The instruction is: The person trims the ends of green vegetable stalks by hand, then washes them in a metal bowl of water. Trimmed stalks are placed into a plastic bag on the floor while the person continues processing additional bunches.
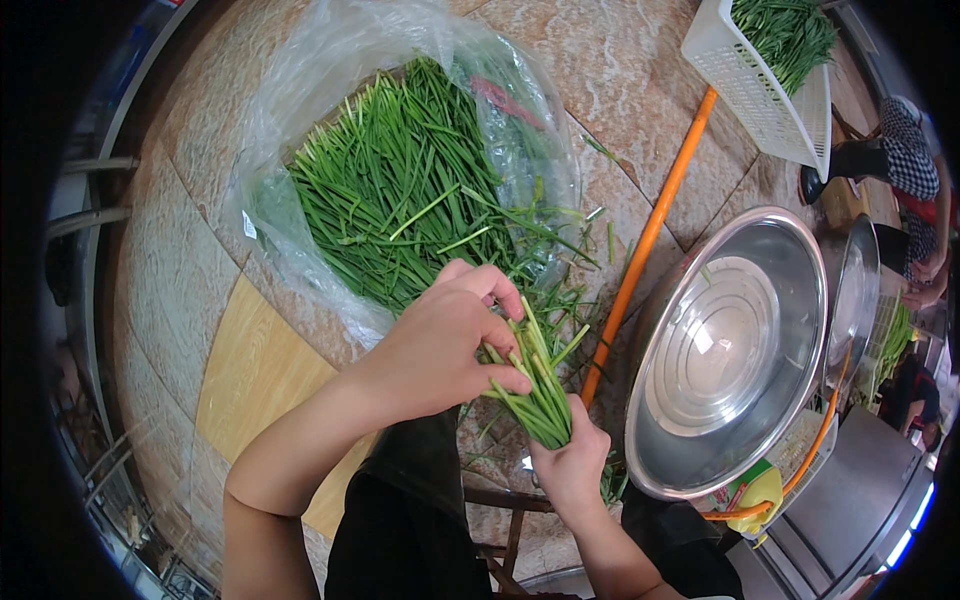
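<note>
A bunch of garlic chives (pixel 541 405) is gripped low down by my right hand (pixel 574 461), with the pale stem ends pointing up and away from me. Over the stem ends reaches my left hand (pixel 465 337), its thumb and fingers bent and touching the stems. Whether it pinches any single stem is hidden. Beyond my hands, a large heap of garlic chives (pixel 405 187) lies in an opened clear plastic bag (pixel 292 97) on the tiled floor. Loose leaf scraps (pixel 559 315) are scattered between the bag and my right hand.
To the right stands a large steel basin (pixel 720 352), with an orange pole (pixel 652 232) beside it. A white plastic basket (pixel 765 82) holds more greens (pixel 791 45). At left lies a wood-patterned board (pixel 255 367). Other people (pixel 919 195) are at the far right, near a second basin (pixel 855 292).
</note>
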The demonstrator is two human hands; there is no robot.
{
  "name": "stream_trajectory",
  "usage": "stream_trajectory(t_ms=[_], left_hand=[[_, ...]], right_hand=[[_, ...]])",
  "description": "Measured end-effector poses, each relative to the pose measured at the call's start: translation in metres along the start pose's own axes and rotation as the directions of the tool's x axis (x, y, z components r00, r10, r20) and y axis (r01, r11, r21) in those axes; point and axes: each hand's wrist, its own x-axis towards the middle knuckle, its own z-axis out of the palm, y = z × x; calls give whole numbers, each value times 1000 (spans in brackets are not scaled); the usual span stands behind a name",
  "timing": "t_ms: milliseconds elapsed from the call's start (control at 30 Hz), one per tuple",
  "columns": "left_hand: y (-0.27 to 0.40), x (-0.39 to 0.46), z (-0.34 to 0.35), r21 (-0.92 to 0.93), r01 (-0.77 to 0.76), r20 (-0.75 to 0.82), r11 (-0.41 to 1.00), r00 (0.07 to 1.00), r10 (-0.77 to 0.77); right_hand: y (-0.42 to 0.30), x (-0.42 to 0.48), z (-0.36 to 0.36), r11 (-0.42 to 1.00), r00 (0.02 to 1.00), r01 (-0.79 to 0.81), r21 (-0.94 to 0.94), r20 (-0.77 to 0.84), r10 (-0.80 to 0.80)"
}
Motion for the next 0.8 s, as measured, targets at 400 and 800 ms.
stream_trajectory(t_ms=[400,800], left_hand=[[18,4,-24,135,-147,-188,980,967,171],[15,17,-3,209,-308,-31,928,947,321]], right_hand=[[-2,3,-6,997,1000,0,-72,15,1],[-1,7,-8,993,994,110,-53,22,-108]])
